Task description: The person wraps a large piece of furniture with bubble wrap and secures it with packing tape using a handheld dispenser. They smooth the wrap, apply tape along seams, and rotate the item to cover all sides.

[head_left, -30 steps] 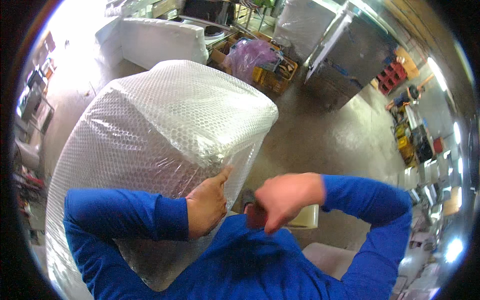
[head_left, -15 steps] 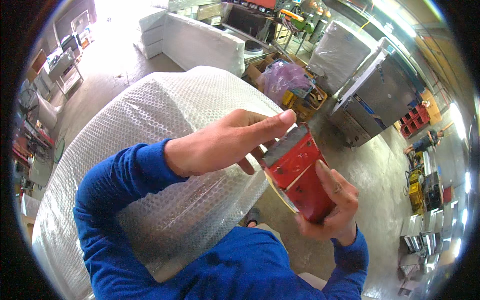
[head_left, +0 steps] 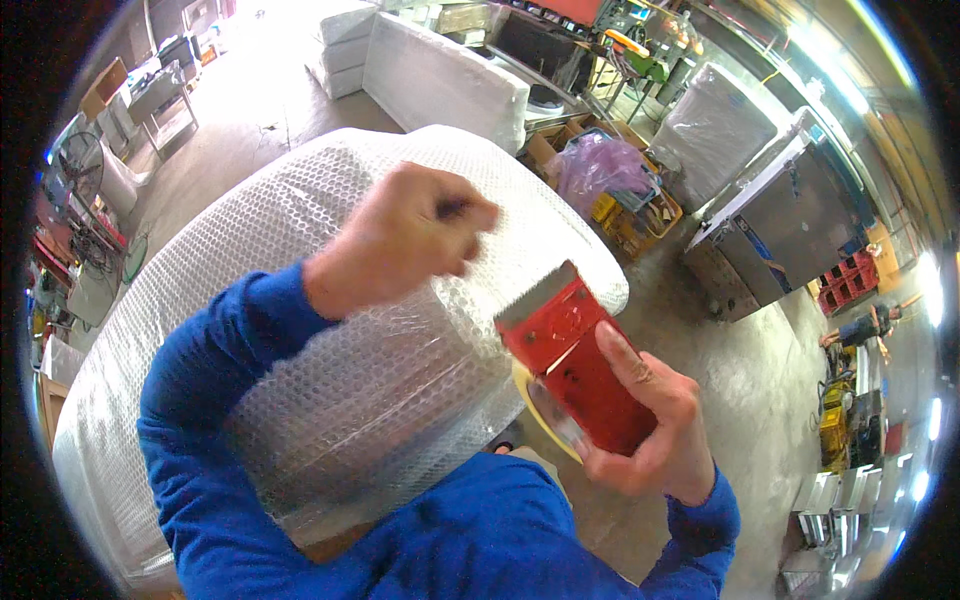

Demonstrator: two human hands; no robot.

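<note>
plainly, the red handheld tape dispenser with a grey toothed edge (head_left: 592, 378) sits in the right hand (head_left: 655, 428) — fingers closed around its lower end. the left hand (head_left: 398, 235), curled and blurred, is over the bulky bundle in clear bubble wrap (head_left: 370, 400) — whether its fingers hold anything, i cannot tell.

Glare (head_left: 268, 30) fills upper left; left hand (head_left: 395, 235) is blurred.
</note>
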